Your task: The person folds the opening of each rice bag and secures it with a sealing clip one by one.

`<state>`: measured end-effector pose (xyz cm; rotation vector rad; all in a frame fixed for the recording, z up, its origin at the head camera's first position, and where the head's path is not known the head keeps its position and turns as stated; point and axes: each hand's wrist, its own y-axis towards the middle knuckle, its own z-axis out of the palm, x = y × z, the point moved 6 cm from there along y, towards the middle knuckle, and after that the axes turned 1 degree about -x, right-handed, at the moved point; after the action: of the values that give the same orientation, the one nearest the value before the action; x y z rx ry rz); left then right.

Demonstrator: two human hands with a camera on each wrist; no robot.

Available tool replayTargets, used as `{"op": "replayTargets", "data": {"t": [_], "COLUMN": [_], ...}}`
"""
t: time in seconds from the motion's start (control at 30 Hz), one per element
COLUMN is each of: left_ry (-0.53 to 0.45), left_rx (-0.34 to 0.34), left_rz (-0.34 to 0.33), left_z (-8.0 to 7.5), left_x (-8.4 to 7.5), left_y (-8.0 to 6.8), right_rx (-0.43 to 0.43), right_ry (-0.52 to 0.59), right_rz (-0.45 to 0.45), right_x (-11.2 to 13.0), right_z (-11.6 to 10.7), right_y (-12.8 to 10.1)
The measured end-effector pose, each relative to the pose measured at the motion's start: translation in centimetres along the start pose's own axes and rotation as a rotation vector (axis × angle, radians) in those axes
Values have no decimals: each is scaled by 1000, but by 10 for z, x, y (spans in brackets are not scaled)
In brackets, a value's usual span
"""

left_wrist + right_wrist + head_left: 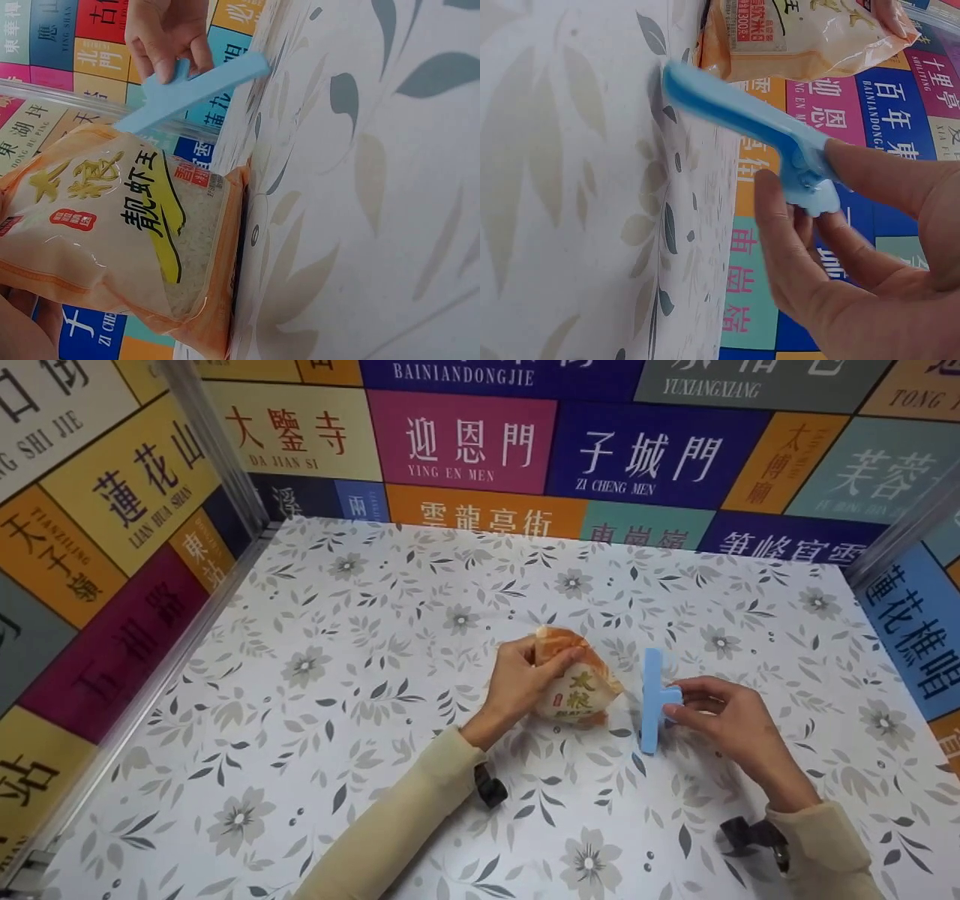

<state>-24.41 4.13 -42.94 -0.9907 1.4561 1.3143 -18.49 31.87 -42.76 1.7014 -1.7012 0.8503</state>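
Note:
Gripped by the upper part in my left hand is a small orange and cream bag of rice, with white grains showing through a clear window. In the left wrist view its lower end is close to the tabletop; whether it touches cannot be told. My right hand pinches a light blue bag clip by its handle tabs between thumb and fingers. The clip's long bar stands just right of the bag in the head view, apart from it. In the right wrist view the clip appears with its bar pointing toward the tabletop.
Under both hands lies a white tabletop printed with grey leaves and flowers. Colourful panels with place names rise behind it and on both sides. Clear edging strips run along the corners. Dark wrist camera mounts hang below the sleeves.

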Motion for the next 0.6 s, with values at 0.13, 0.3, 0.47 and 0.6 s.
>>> {"op": "replayTargets", "data": {"t": [0.13, 0.3, 0.47, 0.6], "left_ry": [-2, -11, -13, -15], "left_rx": [2, 3, 7, 5], "left_rz": [-1, -16, -29, -38], "left_z": [0, 0, 0, 0], "left_x": [0, 2, 3, 3], "left_y": [0, 0, 0, -1], "right_rx": [-97, -183, -207, -250], "right_ry": [-27, -36, -6, 30], "right_rz": [-71, -133, -206, -270], "right_x": [8, 18, 26, 32], "right_z": [-3, -5, -2, -1], "right_y": [-1, -2, -3, -4]}}
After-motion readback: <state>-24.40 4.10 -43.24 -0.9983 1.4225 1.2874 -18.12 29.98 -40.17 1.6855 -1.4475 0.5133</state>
